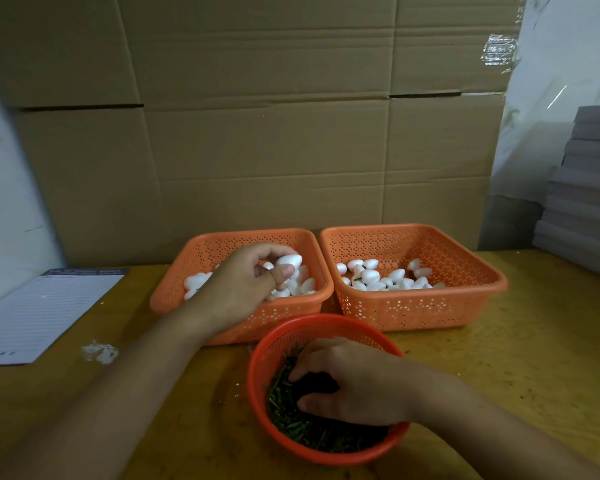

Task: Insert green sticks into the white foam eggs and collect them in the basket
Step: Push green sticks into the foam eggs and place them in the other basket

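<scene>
Nearest in, at about five o'clock, the right hand (349,384) is down inside the round red basket (326,329), fingers curled into the heap of green sticks (291,415); whether it has actually pinched one I cannot tell, the fingertips are buried. That basket sits close to the body, which looks sensible: sticks within the shortest reach for the hand doing the fiddly picking. Up at eleven o'clock from it, the left hand (246,285) reaches over the near wall of the left orange basket (205,251) and pinches a white foam egg (289,260) between thumb and fingers, lifted just clear of the loose eggs (300,284) heaped below. So both halves of the pair are being fetched at once, by my reading, ready to be brought together. At one o'clock, touching its neighbour, the right orange basket (413,233) holds another scatter of eggs (383,277), a few showing green, likely the finished ones, so that is the collecting spot. Over at nine o'clock a lined notepad (42,313) lies on the wooden surface (534,341), with a white crumb patch (99,351) beside it. Behind everything stands a wall of cardboard (257,116). Nothing blocks the route across to the collecting basket.
</scene>
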`<state>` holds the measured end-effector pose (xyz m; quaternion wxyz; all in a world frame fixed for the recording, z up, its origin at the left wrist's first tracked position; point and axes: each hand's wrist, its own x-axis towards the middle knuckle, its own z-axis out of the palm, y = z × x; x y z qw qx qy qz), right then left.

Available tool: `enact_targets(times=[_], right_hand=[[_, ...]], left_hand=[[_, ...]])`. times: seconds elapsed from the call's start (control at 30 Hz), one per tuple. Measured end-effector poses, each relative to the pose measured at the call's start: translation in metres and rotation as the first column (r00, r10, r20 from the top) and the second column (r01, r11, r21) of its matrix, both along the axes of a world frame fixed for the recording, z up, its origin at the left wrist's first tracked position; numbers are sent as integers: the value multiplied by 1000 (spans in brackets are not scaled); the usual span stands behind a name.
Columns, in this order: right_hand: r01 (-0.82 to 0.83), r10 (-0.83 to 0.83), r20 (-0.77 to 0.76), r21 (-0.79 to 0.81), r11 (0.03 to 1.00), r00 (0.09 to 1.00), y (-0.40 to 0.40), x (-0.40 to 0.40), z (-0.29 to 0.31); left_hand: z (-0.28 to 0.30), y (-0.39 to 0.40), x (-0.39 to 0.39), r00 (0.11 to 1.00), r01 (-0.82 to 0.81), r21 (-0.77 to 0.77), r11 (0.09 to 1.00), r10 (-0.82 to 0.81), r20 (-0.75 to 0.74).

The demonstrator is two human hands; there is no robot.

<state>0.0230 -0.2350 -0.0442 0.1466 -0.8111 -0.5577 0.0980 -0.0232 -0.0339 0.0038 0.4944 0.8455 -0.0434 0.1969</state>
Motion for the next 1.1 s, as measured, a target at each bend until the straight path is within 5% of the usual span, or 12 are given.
enact_targets(times=[0.47,0.8,1.1], right_hand=[[-1,1,13,-4,1000,1000,1,1,-1],[-1,1,17,6,1000,1000,1,2,-5],[7,-7,29,5,1000,1000,1,0,-4]], left_hand=[[-14,-7,-28,995,70,-255,964,-87,-56],[-20,-13,-25,996,55,-230,972,-70,-60],[-21,-16,-26,980,126,-399,908,-175,-90]])
